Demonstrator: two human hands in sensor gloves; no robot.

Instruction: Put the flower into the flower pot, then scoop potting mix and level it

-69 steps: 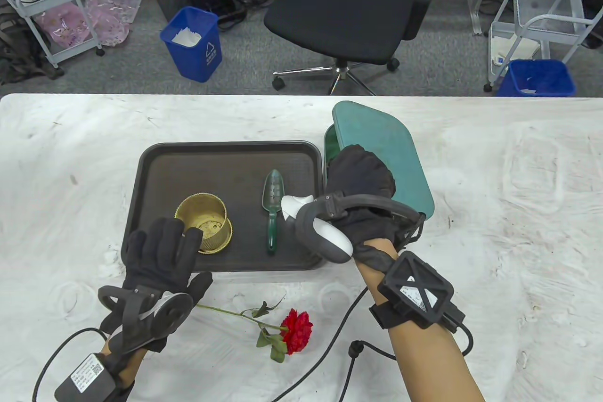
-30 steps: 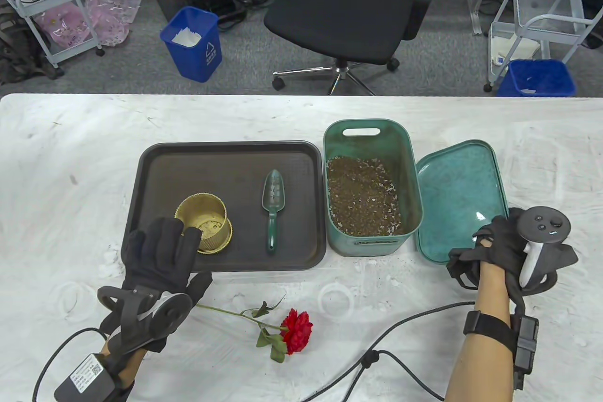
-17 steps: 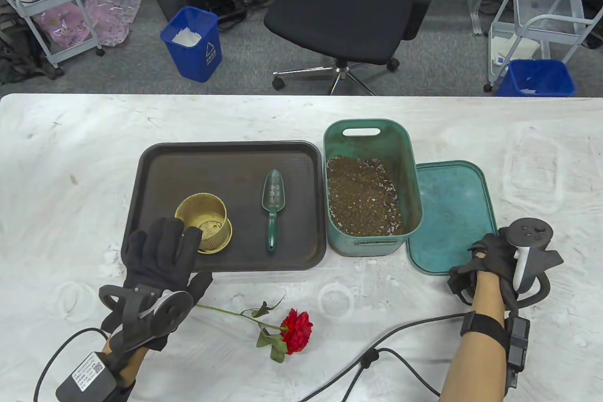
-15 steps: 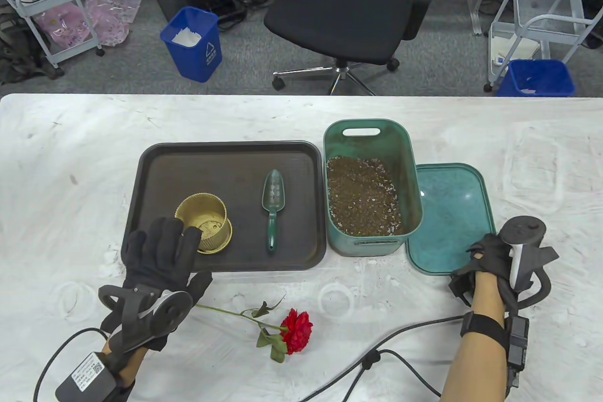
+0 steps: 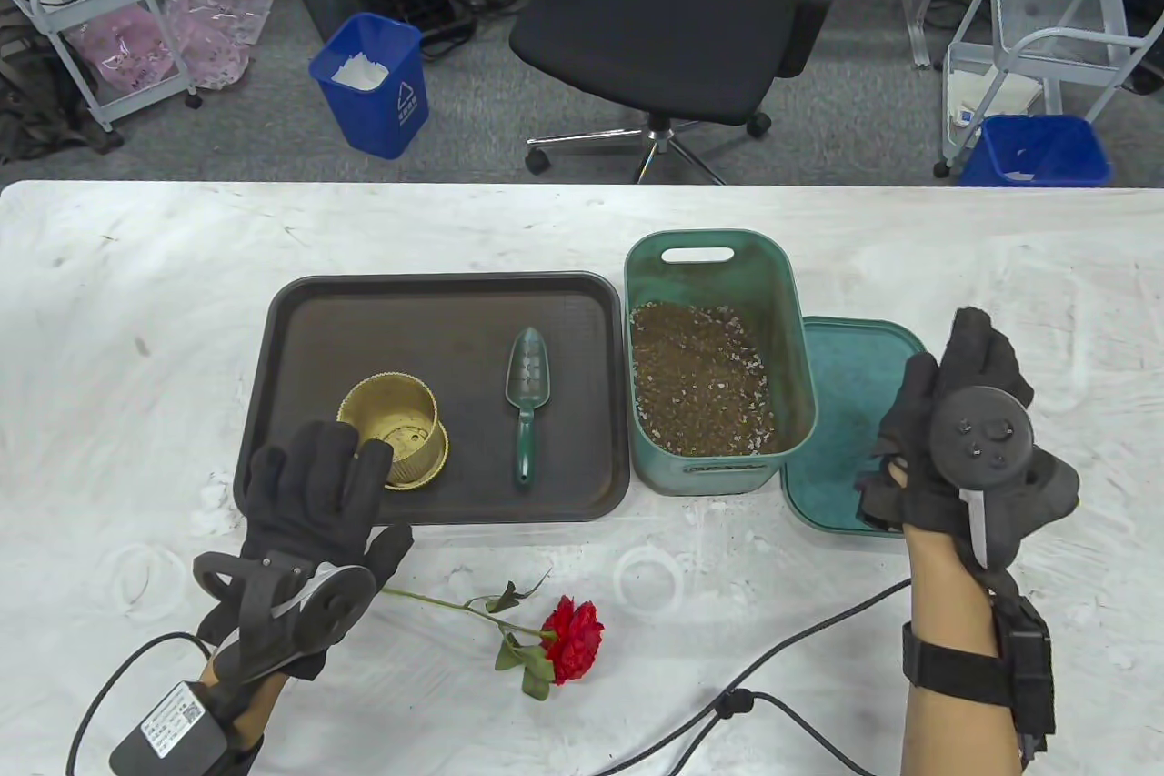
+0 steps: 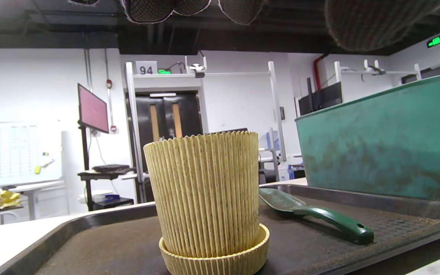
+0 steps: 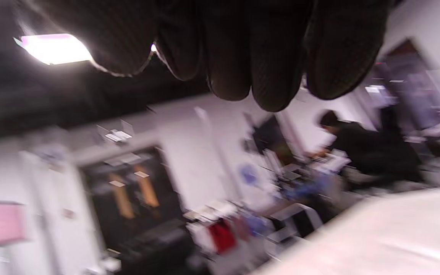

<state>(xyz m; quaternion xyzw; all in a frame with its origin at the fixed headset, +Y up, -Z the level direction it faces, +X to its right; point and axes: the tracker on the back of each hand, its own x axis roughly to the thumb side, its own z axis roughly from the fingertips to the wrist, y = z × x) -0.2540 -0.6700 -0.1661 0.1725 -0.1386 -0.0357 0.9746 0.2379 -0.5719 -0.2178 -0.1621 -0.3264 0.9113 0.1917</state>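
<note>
Your left hand (image 5: 305, 494) lies at the lower left of the table view, fingers straight and relaxed over the near edge of the dark tray (image 5: 300, 312), gripping nothing; its fingertips reach just beside the ribbed yellow flower pot (image 5: 393, 430), and I cannot tell whether they touch it; in the left wrist view that pot (image 6: 206, 198) stands upright in its saucer, with the green trowel (image 6: 315, 214) lying flat to its right; in the table view the trowel (image 5: 527, 412) sits mid-tray, handle toward the bottom of the frame; the red flower (image 5: 571, 638) lies on the white table (image 5: 136, 267) below the tray, bloom at centre bottom, stem running left toward your left hand; the green bin (image 5: 709, 257) of potting mix (image 5: 700, 380) stands right of the tray, uncovered; its lid (image 5: 837, 412) lies flat on the bin's right side; your right hand (image 5: 964, 412) hovers over the lid's right edge, fingers loosely extended, holding nothing; the right wrist view is blurred, showing only fingertips (image 7: 269, 65) at the top.
</note>
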